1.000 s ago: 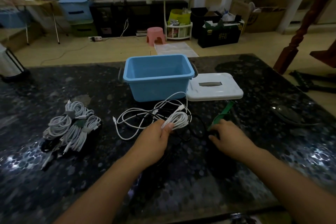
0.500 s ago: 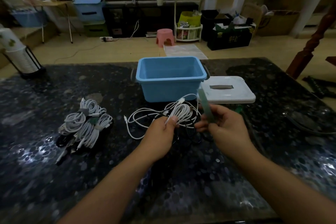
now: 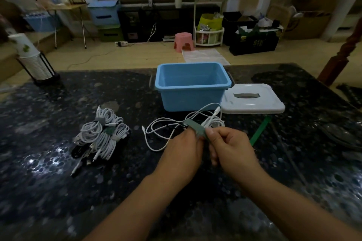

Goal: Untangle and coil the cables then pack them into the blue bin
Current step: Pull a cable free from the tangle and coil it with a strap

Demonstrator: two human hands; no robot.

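- Both your hands pinch one grey-green tie strap (image 3: 196, 128): left hand (image 3: 183, 151), right hand (image 3: 232, 147).
- White cable (image 3: 212, 122) lies loose beneath, on the counter (image 3: 58, 182).
- Empty blue bin (image 3: 193, 86) stands just beyond.
- Tied coils (image 3: 102, 136) lie left.
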